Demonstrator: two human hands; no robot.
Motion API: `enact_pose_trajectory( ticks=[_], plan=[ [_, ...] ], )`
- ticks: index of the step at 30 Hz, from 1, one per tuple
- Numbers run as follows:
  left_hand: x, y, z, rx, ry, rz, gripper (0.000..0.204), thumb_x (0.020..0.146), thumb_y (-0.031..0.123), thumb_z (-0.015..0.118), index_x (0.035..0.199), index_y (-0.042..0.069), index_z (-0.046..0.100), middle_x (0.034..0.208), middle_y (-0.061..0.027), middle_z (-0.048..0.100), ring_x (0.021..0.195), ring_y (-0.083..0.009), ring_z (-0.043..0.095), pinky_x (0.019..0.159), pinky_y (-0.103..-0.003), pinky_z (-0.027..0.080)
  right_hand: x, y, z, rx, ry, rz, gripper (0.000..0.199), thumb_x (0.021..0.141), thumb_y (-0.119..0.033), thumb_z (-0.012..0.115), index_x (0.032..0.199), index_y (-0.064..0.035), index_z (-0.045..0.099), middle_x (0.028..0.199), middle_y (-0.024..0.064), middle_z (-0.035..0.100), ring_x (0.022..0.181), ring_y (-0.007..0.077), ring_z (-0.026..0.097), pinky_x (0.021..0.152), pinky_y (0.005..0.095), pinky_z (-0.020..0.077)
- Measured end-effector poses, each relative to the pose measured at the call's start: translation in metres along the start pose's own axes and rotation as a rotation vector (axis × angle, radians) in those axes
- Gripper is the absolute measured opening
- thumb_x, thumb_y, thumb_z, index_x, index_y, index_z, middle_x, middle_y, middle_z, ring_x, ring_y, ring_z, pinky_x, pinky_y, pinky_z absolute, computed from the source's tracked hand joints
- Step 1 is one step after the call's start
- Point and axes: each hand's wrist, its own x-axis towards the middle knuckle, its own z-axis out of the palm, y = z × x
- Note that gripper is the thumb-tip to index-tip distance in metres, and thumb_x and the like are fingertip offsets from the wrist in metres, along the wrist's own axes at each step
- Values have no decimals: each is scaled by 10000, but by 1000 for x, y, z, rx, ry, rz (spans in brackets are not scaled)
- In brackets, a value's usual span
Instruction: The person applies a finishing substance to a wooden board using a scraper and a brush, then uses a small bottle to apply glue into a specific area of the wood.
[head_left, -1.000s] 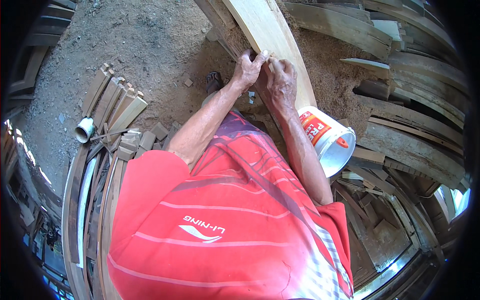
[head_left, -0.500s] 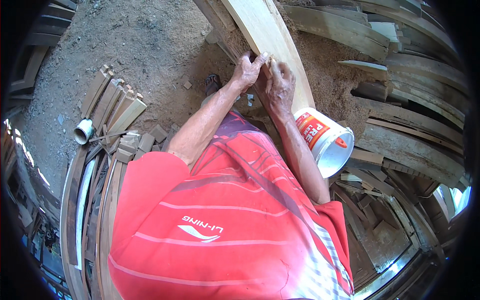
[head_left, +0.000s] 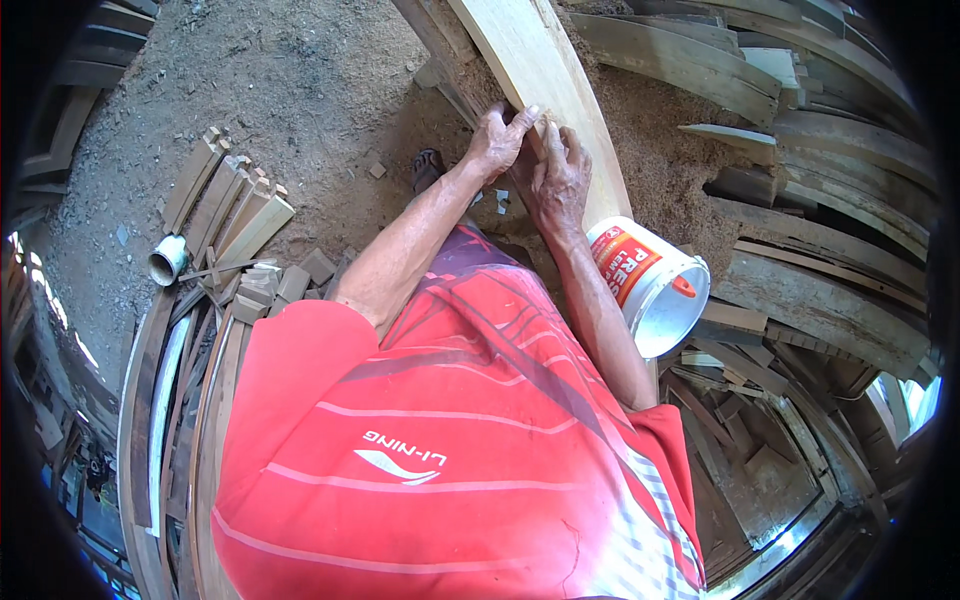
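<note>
A long pale wooden board (head_left: 545, 70) lies lengthwise before me, its near end by a white bucket. On the board's left edge is my left hand (head_left: 500, 142), closed, thumb laid over the top and fingers curled down beside the edge. Close against it, my right hand (head_left: 562, 178) is bent with its thumb and fingertips together at the same edge. A small tan bit shows at those fingertips, too small to name. The undersides of both hands are hidden.
The white bucket (head_left: 672, 310) with a red label stands beside my right forearm. Stacked curved planks (head_left: 820, 300) fill the right side. Cut wood pieces (head_left: 225, 205) and a pale cup-like container (head_left: 168, 258) lie at left. Sawdust (head_left: 655, 150) covers the ground along the board.
The fingers of my right hand have shifted slightly at the board's edge. My left hand stays almost in the same place.
</note>
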Motion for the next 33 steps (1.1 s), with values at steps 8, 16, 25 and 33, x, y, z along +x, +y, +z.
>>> enact_pose_trajectory(
  ticks=[8, 16, 25, 33],
  plan=[
    [-5, 9, -1, 42, 3, 1, 611, 955, 456, 680, 1293, -45, 588, 1208, -175, 668, 1065, -217, 633, 909, -352, 521, 5, 0, 1, -25, 38, 10, 617, 799, 17, 600, 1406, -78, 537, 1316, 214, 525, 1171, 398, 531, 992, 503, 436],
    [2, -3, -3, -19, -53, 16, 639, 953, 481, 676, 1303, -44, 581, 1215, -175, 665, 1086, -216, 626, 931, -347, 514, 11, 3, -2, 34, -9, 11, 615, 780, 50, 602, 1374, -110, 578, 1290, 220, 542, 1158, 397, 550, 1000, 500, 447],
    [-6, 14, 1, 112, 19, -21, 644, 955, 475, 674, 1308, -53, 569, 1195, -172, 665, 1080, -218, 629, 918, -344, 521, 5, 2, -5, -37, -51, -5, 579, 808, -39, 693, 1369, -142, 589, 1341, 231, 537, 1185, 411, 545, 1009, 497, 448],
    [0, 5, -2, 143, -42, 57, 574, 962, 412, 670, 1286, -50, 568, 1180, -174, 667, 1058, -217, 633, 899, -353, 529, 9, 3, -9, 56, 57, 38, 597, 819, -181, 764, 1367, -56, 563, 1321, 238, 549, 1180, 424, 553, 993, 494, 457]
  ],
)
